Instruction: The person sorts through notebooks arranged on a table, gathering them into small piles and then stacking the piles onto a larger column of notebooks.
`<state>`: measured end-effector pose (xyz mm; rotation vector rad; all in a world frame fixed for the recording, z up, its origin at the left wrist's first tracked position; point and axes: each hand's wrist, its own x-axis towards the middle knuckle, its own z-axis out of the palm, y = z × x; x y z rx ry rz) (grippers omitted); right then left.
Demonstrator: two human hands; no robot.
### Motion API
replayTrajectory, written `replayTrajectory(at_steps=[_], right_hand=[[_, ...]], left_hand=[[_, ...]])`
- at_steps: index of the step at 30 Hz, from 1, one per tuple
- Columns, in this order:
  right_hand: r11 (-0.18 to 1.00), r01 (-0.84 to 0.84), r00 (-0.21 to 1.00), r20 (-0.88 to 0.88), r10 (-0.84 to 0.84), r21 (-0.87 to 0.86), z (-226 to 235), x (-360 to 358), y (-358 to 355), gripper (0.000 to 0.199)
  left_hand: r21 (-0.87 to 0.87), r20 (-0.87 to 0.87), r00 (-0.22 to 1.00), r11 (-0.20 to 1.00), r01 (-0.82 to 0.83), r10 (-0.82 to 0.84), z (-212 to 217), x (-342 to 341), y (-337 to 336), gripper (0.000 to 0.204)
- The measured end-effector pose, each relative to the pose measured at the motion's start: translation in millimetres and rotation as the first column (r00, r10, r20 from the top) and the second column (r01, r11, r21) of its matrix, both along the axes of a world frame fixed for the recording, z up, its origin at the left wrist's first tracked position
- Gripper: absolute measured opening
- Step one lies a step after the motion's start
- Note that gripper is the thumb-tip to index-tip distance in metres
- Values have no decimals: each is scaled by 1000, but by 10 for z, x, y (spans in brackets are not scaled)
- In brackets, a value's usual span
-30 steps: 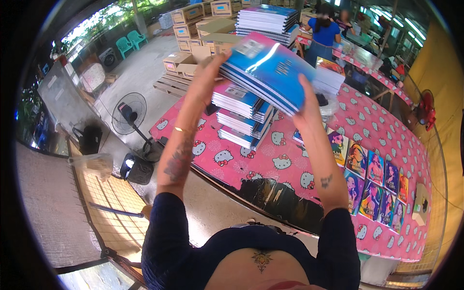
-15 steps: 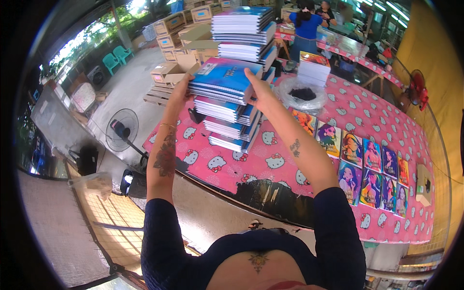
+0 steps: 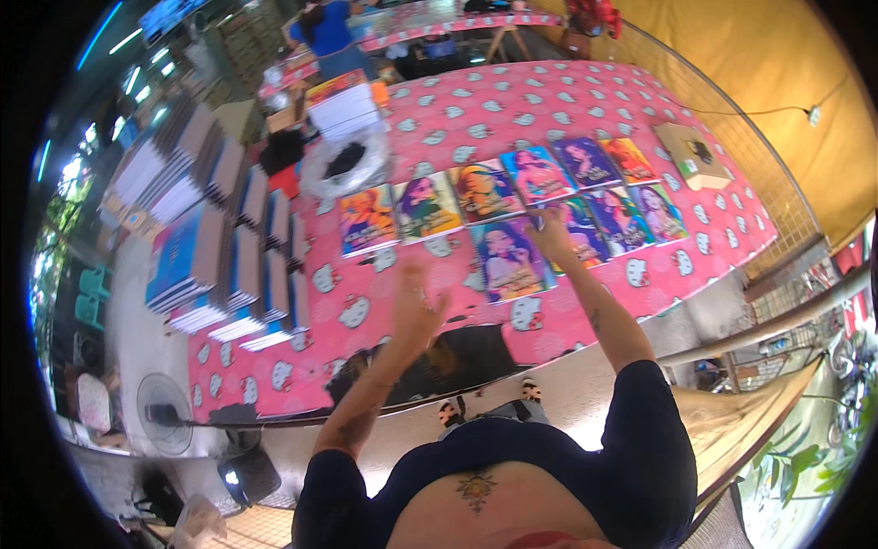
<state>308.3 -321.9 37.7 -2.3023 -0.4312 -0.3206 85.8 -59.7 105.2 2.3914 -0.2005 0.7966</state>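
Note:
My right hand [image 3: 551,236] reaches over two rows of colourful illustrated notebooks, its fingers stretched out at the upper right corner of a purple notebook [image 3: 510,261]. It partly covers the purple-green notebook [image 3: 585,233] beside that one; whether it touches either I cannot tell. Above the pink tablecloth [image 3: 366,316], my left hand [image 3: 418,311] is smeared by motion, thumb apart from the fingers and nothing in it. Nearest to it are an orange notebook [image 3: 368,220] and a yellow one [image 3: 427,206]. Tall piles of blue spiral notebooks [image 3: 187,256] stand at the left.
A clear plastic bag [image 3: 320,174] with something dark inside sits before a stack of notebooks [image 3: 346,114]. A small cardboard box [image 3: 692,156] lies at the right. Behind, a person in blue [image 3: 326,32] stands near another table. A fan [image 3: 165,412] stands at lower left.
Both hands have let go of the blue notebooks, which now rest on the piles. My view has swung right, and my hands have moved over to the illustrated notebooks.

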Motion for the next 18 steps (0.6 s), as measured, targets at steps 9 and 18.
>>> replayTrajectory(at_steps=[9, 18], right_hand=[[867, 387, 917, 34, -398, -313, -394, 938, -3346, 32], [794, 259, 965, 119, -233, -550, -196, 934, -3639, 30]], left_hand=[[364, -66, 926, 855, 369, -371, -670, 1917, -3547, 55], [-483, 28, 992, 867, 122, -124, -380, 2297, -2364, 20]])
